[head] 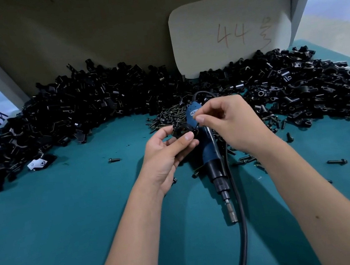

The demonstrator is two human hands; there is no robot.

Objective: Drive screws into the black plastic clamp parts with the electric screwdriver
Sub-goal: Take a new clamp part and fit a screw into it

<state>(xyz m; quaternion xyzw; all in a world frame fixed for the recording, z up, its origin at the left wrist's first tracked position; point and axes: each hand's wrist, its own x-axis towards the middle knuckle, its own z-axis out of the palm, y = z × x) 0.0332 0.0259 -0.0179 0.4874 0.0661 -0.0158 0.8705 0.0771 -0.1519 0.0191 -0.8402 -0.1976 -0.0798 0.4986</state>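
Observation:
My left hand (167, 152) grips a black plastic clamp part (182, 130) between thumb and fingers, just above the table. My right hand (231, 121) hovers close to its right, fingertips pinched together near the part; whether a screw sits between them is too small to tell. The blue and black electric screwdriver (210, 156) lies on the teal table (60, 221) under both hands, its bit pointing toward me and its black cable (241, 223) running down the frame. A heap of loose screws (168, 116) lies just beyond the hands.
A long bank of black clamp parts (84, 107) curves across the back of the table from left to right. A white card (232, 30) marked 44 leans on the back wall. Single screws (114, 160) lie scattered on the teal surface.

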